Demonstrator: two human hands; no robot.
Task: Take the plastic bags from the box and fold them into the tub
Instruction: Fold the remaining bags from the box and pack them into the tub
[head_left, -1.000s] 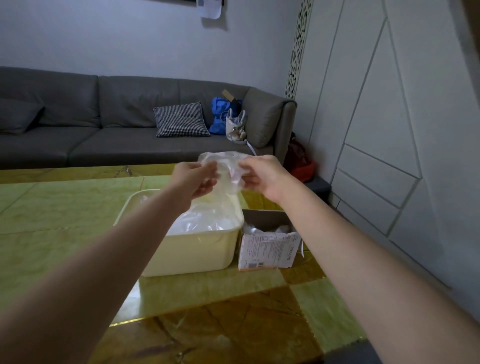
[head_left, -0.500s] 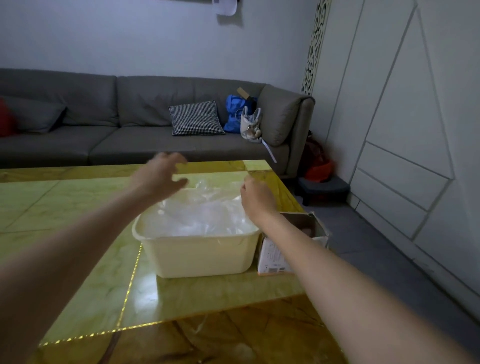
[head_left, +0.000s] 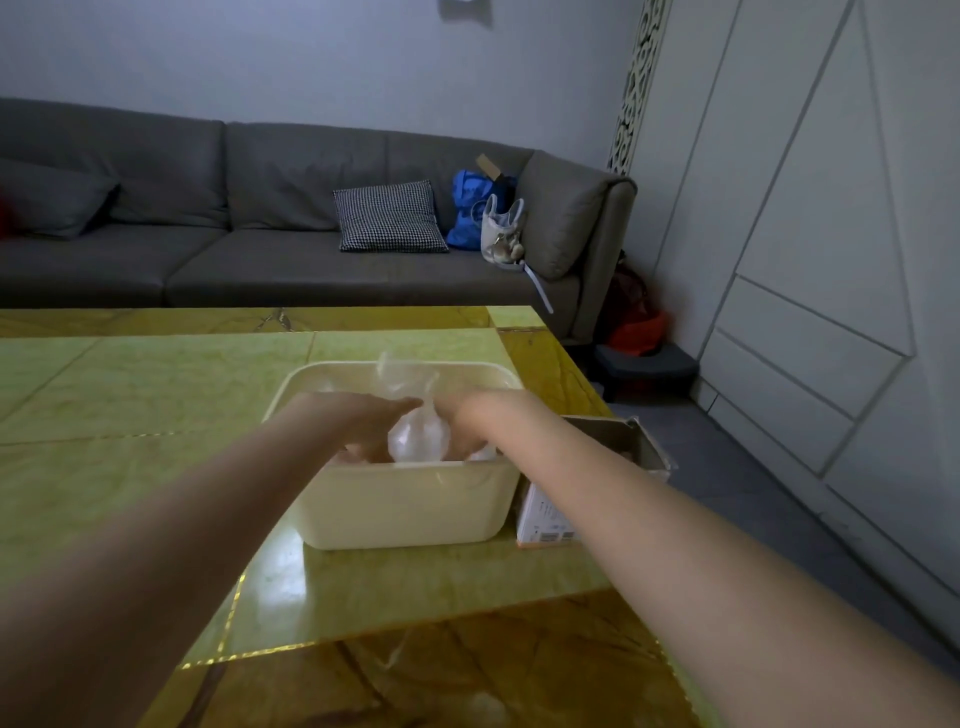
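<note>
Over by the right edge of the desk (head_left: 156, 415), green and amber marble under a glossy sheen, sits the cream rectangular plastic tub (head_left: 410, 506), and both hands are down inside it! The left hand (head_left: 363, 423) reaches in from the near-left, the right hand (head_left: 462, 421) from the near-right, and between them bulges a clear, crinkled plastic bag (head_left: 418, 439), one wisp of it sticking up above the far rim. The left fingers look laid out fairly flat against the film, pressing it; the right fingers sink below the tub's near wall, and whether they are curled on the bag or spread, I cannot tell.

Just beside the tub, touching or nearly touching its right wall, stands the small brown-and-white cardboard box (head_left: 597, 478), open at the top, its contents out of sight behind the forearm.

Now, this film should be feather-light, limp and slippery, and springy too: it will likely puff back up once let go. Best taken by an edge or corner, pinched between thumb and fingertips, then flattened with the palm to push the air out before it is tucked down.
</note>
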